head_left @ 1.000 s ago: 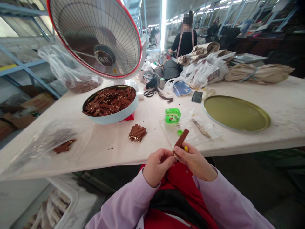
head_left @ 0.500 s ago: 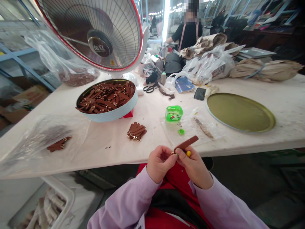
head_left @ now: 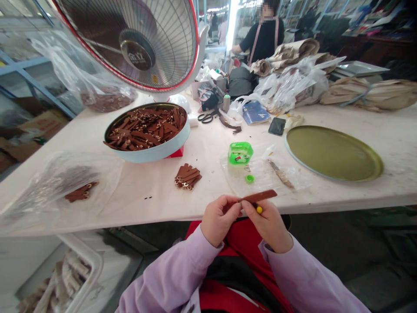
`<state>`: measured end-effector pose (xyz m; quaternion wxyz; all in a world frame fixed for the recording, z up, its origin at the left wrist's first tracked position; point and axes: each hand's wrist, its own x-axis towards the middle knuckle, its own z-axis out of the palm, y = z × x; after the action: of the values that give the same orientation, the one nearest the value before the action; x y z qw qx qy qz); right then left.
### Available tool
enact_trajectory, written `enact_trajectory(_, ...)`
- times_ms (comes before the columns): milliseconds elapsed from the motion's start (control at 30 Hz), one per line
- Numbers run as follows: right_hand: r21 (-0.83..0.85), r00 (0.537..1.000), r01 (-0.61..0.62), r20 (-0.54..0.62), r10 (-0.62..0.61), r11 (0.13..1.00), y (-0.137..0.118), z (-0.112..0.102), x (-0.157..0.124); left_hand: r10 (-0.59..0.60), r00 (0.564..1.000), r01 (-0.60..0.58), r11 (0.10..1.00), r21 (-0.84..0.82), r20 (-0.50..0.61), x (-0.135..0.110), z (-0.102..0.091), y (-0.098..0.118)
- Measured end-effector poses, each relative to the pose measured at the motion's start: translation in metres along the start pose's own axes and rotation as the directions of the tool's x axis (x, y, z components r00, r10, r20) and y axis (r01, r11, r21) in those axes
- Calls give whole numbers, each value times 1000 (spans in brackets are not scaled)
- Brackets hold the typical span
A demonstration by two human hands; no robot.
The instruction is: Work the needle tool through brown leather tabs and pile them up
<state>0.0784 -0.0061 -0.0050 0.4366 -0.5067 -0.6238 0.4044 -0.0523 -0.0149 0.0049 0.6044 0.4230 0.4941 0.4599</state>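
Observation:
Above my lap, at the table's front edge, both hands meet at one end of a brown leather strap. My left hand pinches the end where a small metal ring sits, mostly covered by fingertips. My right hand is closed too, its thumb and finger on the strap close to that end. A yellow tip of a thin tool pokes out of the right hand; the rest is hidden. The strap's free end points right. Just beyond are a green cap and a green tub.
A fanned pile of straps lies left of centre, before a round tin heaped with more. A fan heater leans over the tin. A lid-like tray is right. Scissors and bags lie behind. A co-worker stands beyond.
The strap has tipped from slanting upward to lying flatter, showing its edge more, and the metal ring is now more covered by my fingers. The camera view has shifted slightly.

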Motion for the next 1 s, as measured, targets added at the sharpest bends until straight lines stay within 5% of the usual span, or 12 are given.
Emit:
enact_trajectory(100,52,1000,-10,-9,11,999,3,-3,7,-15,998,15,1000,6,-58,8,-3,-4)
enact_trajectory(200,147,985,-26,-164,50,989,11,-13,20,-101,990,92,991,-92,-94,18,-3,-8)
enact_trajectory(467,227,855,-40,-496,151,973,54,-41,70,-221,969,198,962,-189,-107,59,-5,-25)
enact_trajectory(633,76,838,-77,-536,106,994,78,-45,88,-224,967,202,964,-171,-121,86,-5,-32)
enact_trajectory(1000,155,815,-142,-543,204,978,108,-49,91,-251,957,234,964,-125,-147,104,6,-40)
